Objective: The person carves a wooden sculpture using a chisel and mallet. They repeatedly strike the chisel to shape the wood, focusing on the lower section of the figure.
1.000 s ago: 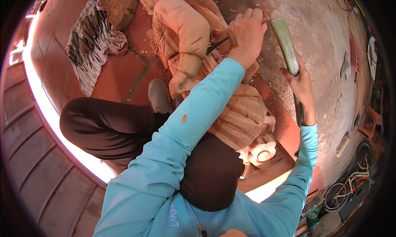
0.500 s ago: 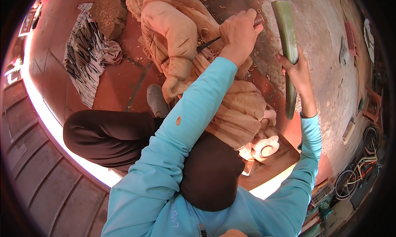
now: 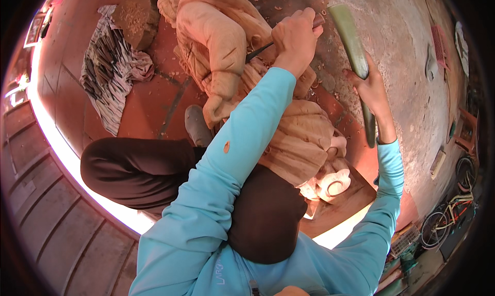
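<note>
My left hand [image 3: 294,42] is closed around a carving chisel [image 3: 260,51], its reddish-brown handle end poking out past the fist. The dark blade points down to the left, its tip at the carved wooden figure [image 3: 216,43] beside the figure's bent arm. Gripped in my right hand [image 3: 369,86] is a long, smooth green mallet [image 3: 350,36] shaped like a club. Its thick upper end leans left and is close to the chisel handle, with a small gap between them. The figure lies across the floor in front of my legs, its robe folds running toward the lower right.
At the upper left, several carving tools lie on a striped cloth [image 3: 111,64] beside a log stump [image 3: 138,18] topped with shavings. Wood chips dot the red tile floor. A wooden block [image 3: 340,203] sits by the figure's lower end. Bicycles [image 3: 438,226] stand at the far right.
The mallet has tilted left, its thick end coming nearer the chisel handle. My left hand has shifted only slightly, with the chisel still at the figure.
</note>
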`<action>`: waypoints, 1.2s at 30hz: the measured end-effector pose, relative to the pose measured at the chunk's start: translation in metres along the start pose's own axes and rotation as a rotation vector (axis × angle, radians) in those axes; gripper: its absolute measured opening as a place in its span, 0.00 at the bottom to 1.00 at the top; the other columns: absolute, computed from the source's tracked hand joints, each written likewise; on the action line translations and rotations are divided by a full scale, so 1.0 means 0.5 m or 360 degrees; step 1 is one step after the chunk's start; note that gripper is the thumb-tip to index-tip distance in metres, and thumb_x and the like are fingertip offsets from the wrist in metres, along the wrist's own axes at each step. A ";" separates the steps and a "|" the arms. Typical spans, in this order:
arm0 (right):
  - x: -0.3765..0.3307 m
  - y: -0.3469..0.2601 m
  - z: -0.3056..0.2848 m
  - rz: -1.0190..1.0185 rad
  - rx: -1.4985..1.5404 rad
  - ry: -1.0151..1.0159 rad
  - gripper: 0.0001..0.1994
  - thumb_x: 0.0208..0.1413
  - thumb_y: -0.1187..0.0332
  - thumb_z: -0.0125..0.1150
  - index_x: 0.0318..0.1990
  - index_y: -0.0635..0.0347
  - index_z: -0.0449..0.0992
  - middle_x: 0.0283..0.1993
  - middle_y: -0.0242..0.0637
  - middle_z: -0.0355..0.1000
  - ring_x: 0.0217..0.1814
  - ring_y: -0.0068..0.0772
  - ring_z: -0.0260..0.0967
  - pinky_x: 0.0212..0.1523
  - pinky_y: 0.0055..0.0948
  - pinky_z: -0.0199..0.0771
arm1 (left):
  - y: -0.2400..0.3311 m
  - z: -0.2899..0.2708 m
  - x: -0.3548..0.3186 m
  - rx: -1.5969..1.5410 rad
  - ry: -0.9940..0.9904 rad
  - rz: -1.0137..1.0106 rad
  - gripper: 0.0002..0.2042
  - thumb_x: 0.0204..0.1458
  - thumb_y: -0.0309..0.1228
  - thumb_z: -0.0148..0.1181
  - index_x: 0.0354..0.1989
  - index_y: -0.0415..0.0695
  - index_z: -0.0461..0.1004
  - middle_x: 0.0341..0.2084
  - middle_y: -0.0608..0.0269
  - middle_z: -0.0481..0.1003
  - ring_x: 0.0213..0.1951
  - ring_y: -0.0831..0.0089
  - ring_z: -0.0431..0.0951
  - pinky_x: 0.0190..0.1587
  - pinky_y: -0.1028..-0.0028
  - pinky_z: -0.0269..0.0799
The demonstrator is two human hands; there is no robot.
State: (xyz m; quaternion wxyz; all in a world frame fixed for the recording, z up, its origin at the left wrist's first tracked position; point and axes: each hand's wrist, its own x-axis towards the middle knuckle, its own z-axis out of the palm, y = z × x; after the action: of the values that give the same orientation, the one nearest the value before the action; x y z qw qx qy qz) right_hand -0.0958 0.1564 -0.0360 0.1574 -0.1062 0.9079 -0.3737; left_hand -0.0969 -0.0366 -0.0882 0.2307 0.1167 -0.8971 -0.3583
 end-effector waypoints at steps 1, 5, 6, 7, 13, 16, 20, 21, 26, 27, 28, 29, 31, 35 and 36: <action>0.006 -0.003 0.000 0.0220 0.0138 -0.0047 0.30 0.48 0.73 0.62 0.61 0.55 0.61 0.41 0.44 0.73 0.41 0.31 0.70 0.45 0.29 0.68 | -0.001 0.000 0.002 0.0009 0.0018 -0.0002 0.10 0.42 0.34 0.65 0.29 0.46 0.70 0.27 0.60 0.74 0.31 0.58 0.75 0.31 0.60 0.68; -0.003 -0.011 -0.001 -0.0128 -0.0219 0.0010 0.30 0.47 0.75 0.61 0.61 0.54 0.62 0.39 0.40 0.74 0.41 0.30 0.70 0.44 0.28 0.69 | 0.005 -0.011 0.007 -0.0041 0.0104 -0.0070 0.10 0.42 0.33 0.65 0.28 0.45 0.69 0.26 0.60 0.73 0.31 0.57 0.75 0.32 0.61 0.68; -0.002 -0.009 -0.003 -0.0092 -0.0115 0.0006 0.30 0.47 0.75 0.60 0.61 0.54 0.61 0.39 0.41 0.74 0.41 0.31 0.71 0.44 0.28 0.69 | 0.004 -0.011 0.007 -0.0025 0.0086 -0.0072 0.10 0.42 0.33 0.65 0.28 0.45 0.69 0.27 0.60 0.73 0.31 0.57 0.75 0.32 0.60 0.68; 0.002 -0.004 -0.008 -0.0057 -0.0011 0.0002 0.31 0.47 0.75 0.60 0.61 0.53 0.61 0.40 0.42 0.74 0.41 0.32 0.71 0.44 0.29 0.69 | 0.002 -0.010 0.007 -0.0009 0.0069 -0.0074 0.10 0.42 0.33 0.65 0.28 0.45 0.69 0.27 0.60 0.73 0.31 0.57 0.75 0.32 0.60 0.68; 0.015 0.019 -0.004 -0.0309 -0.0210 0.0059 0.30 0.48 0.74 0.61 0.61 0.55 0.61 0.35 0.36 0.71 0.30 0.25 0.67 0.33 0.26 0.68 | -0.002 -0.005 0.009 0.0001 0.0134 -0.0100 0.10 0.43 0.34 0.65 0.30 0.47 0.71 0.27 0.60 0.74 0.30 0.55 0.74 0.31 0.61 0.66; 0.016 0.012 -0.004 -0.0163 -0.0046 0.0025 0.30 0.48 0.75 0.60 0.61 0.56 0.60 0.35 0.38 0.71 0.29 0.26 0.67 0.33 0.25 0.68 | -0.003 -0.006 0.009 0.0046 0.0146 -0.0107 0.10 0.43 0.33 0.65 0.30 0.47 0.71 0.27 0.61 0.74 0.30 0.56 0.74 0.32 0.61 0.66; 0.028 0.000 -0.011 0.0037 0.0067 -0.0186 0.32 0.46 0.75 0.60 0.62 0.54 0.59 0.40 0.46 0.74 0.34 0.31 0.72 0.37 0.28 0.71 | -0.015 0.004 0.013 0.0149 0.0161 -0.0127 0.10 0.42 0.33 0.65 0.30 0.47 0.71 0.28 0.61 0.74 0.32 0.56 0.75 0.33 0.61 0.66; 0.039 0.011 -0.015 -0.0131 -0.0041 -0.0163 0.32 0.46 0.75 0.59 0.62 0.54 0.59 0.40 0.46 0.74 0.33 0.30 0.71 0.36 0.28 0.71 | -0.013 0.005 0.014 0.0145 0.0120 -0.0139 0.11 0.42 0.33 0.65 0.31 0.46 0.70 0.29 0.60 0.74 0.33 0.56 0.74 0.34 0.60 0.66; 0.042 -0.008 -0.017 0.0410 0.0208 -0.0262 0.33 0.46 0.74 0.61 0.62 0.54 0.60 0.47 0.48 0.72 0.48 0.38 0.71 0.50 0.32 0.67 | -0.017 0.002 0.017 0.0185 0.0098 -0.0154 0.08 0.44 0.31 0.62 0.32 0.47 0.71 0.30 0.58 0.74 0.34 0.54 0.75 0.35 0.59 0.67; 0.038 -0.005 -0.013 0.0140 0.0004 -0.0281 0.33 0.46 0.74 0.61 0.62 0.55 0.59 0.47 0.48 0.72 0.46 0.38 0.71 0.48 0.32 0.67 | -0.026 0.004 0.017 0.0241 0.0035 -0.0157 0.09 0.43 0.29 0.61 0.33 0.46 0.71 0.31 0.57 0.74 0.35 0.54 0.74 0.37 0.59 0.67; 0.033 0.002 -0.007 -0.0129 -0.0200 -0.0296 0.33 0.45 0.74 0.61 0.62 0.57 0.59 0.47 0.48 0.72 0.45 0.38 0.72 0.47 0.32 0.68 | -0.035 0.004 0.017 0.0298 -0.0028 -0.0161 0.09 0.43 0.27 0.61 0.34 0.45 0.70 0.32 0.55 0.74 0.37 0.54 0.74 0.38 0.59 0.67; 0.029 0.009 0.001 -0.0398 -0.0406 -0.0307 0.33 0.45 0.74 0.61 0.62 0.58 0.59 0.47 0.48 0.72 0.44 0.38 0.72 0.46 0.32 0.69 | -0.042 0.007 0.017 0.0354 -0.0091 -0.0165 0.09 0.43 0.25 0.60 0.34 0.43 0.70 0.33 0.54 0.73 0.38 0.54 0.74 0.39 0.59 0.67; 0.031 0.030 0.021 -0.0240 -0.0016 -0.0205 0.31 0.48 0.73 0.60 0.62 0.56 0.60 0.33 0.37 0.68 0.28 0.25 0.64 0.29 0.25 0.65 | -0.036 0.008 0.017 0.0382 -0.0078 -0.0147 0.09 0.43 0.23 0.57 0.35 0.43 0.70 0.33 0.53 0.73 0.38 0.53 0.74 0.40 0.59 0.68; 0.031 0.004 0.012 0.0119 0.0263 -0.0215 0.30 0.50 0.71 0.60 0.62 0.54 0.59 0.26 0.30 0.64 0.18 0.16 0.58 0.20 0.20 0.61 | -0.033 0.007 0.016 0.0411 -0.0083 -0.0113 0.08 0.44 0.22 0.56 0.35 0.43 0.71 0.36 0.53 0.73 0.39 0.53 0.75 0.40 0.58 0.68; 0.034 0.004 0.005 -0.0018 0.0067 -0.0195 0.31 0.49 0.72 0.60 0.62 0.54 0.59 0.31 0.36 0.67 0.24 0.24 0.63 0.27 0.24 0.64 | -0.035 0.007 0.017 0.0414 -0.0098 -0.0118 0.08 0.44 0.22 0.56 0.34 0.43 0.71 0.36 0.53 0.73 0.39 0.53 0.75 0.40 0.58 0.68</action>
State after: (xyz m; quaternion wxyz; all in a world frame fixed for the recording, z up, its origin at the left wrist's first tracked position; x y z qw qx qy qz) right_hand -0.1110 0.1510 -0.0428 0.2127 -0.1308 0.8879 -0.3864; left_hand -0.1054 -0.0503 -0.0997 0.1725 0.1676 -0.9377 -0.2506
